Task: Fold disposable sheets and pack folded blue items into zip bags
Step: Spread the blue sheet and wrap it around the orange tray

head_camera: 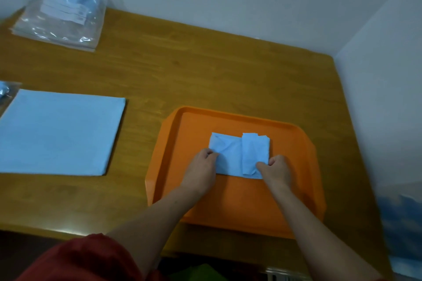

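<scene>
A small folded blue sheet (230,155) lies in the middle of an orange tray (228,201); its right part is folded over into a narrower strip (254,150). My left hand (202,166) pinches the sheet's near left edge with curled fingers. My right hand (276,167) pinches the near right corner, at the bottom of the strip. A larger flat blue sheet (57,132) lies on the wooden table to the left. A stack of clear zip bags (59,23) sits at the far left corner.
The wooden table (205,70) stands against a white wall at the back and right. Another bag with something blue (4,91) shows at the left edge. The tray's near rim overhangs the table's front edge. A red garment covers my lap.
</scene>
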